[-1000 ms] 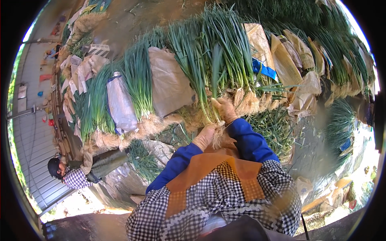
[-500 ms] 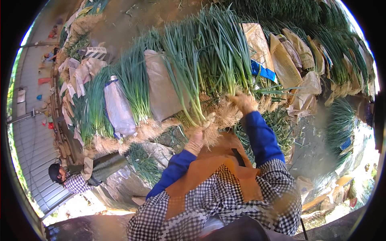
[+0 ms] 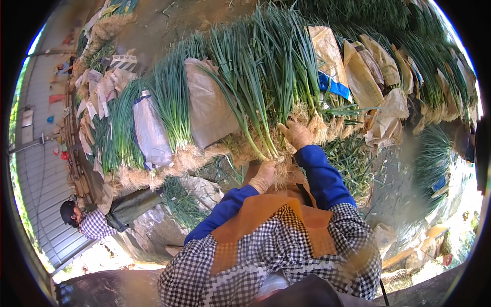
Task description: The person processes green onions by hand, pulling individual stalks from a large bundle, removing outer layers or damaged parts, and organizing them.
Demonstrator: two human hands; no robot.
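Observation:
My left hand [image 3: 263,176] is closed round several green onions [image 3: 266,137] just above their roots. Their pale root tuft [image 3: 282,174] hangs below the fist, and the long leaves lean up across the row. Close by on the right, my right hand [image 3: 296,136] has its fingers closed at the stalks beside that bunch; the exact grip is partly hidden. Behind both hands, a thick row of green onions [image 3: 289,66] lies with roots toward me. Loose roots [image 3: 303,113] show just beyond my right hand.
A tan sack [image 3: 209,102] and a pale sack [image 3: 152,130] lie among the bunches on the left. Brown sacks [image 3: 362,77] and a blue wrapper [image 3: 333,88] are at the right. Loose leaves [image 3: 350,163] cover ground nearby. Another person [image 3: 92,222] is at the lower left.
My right hand has moved left and slightly nearer, from the row's roots to the held bunch. My left hand has shifted right with its green onions, and the bunch looks fuller.

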